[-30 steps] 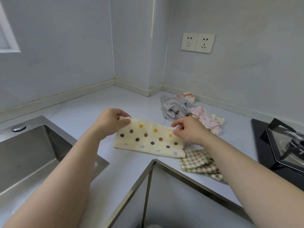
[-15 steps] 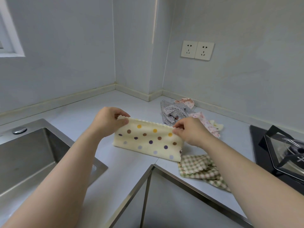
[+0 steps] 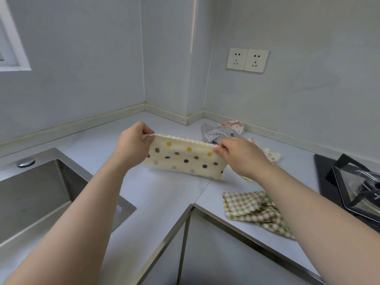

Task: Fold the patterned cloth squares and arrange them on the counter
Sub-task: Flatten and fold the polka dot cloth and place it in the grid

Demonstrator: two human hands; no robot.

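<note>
Polka-dot cloth (image 3: 185,159) hangs in front of us over the corner of the pale tabletop (image 3: 160,194), and several things lie around it. To our left a steel sink (image 3: 30,194) is sunk into the tabletop, with a round metal cap (image 3: 25,162) on its rim. Behind the cloth, near the wall, lies a crumpled heap: a grey flowered cloth (image 3: 216,133) with a pink flowered cloth (image 3: 234,125) on its far side. A green checked cloth (image 3: 250,208) lies loosely folded near the front edge, under our right forearm. A black hob (image 3: 353,186) sits at the far right, and a double socket (image 3: 247,60) is on the wall above.

Our left grip (image 3: 131,147) pinches the cloth's upper left corner between thumb and fingers. Our right grip (image 3: 240,155) pinches the upper right corner the same way. The scalloped top edge runs taut between them and the rest hangs below as a wide oblong.

We cannot tell whether the lower edge touches the tabletop. The right grip covers most of a pale yellow cloth (image 3: 271,156) behind it, and the forearm hides part of the checked one. Sink and hob are cut off by the frame edges.
</note>
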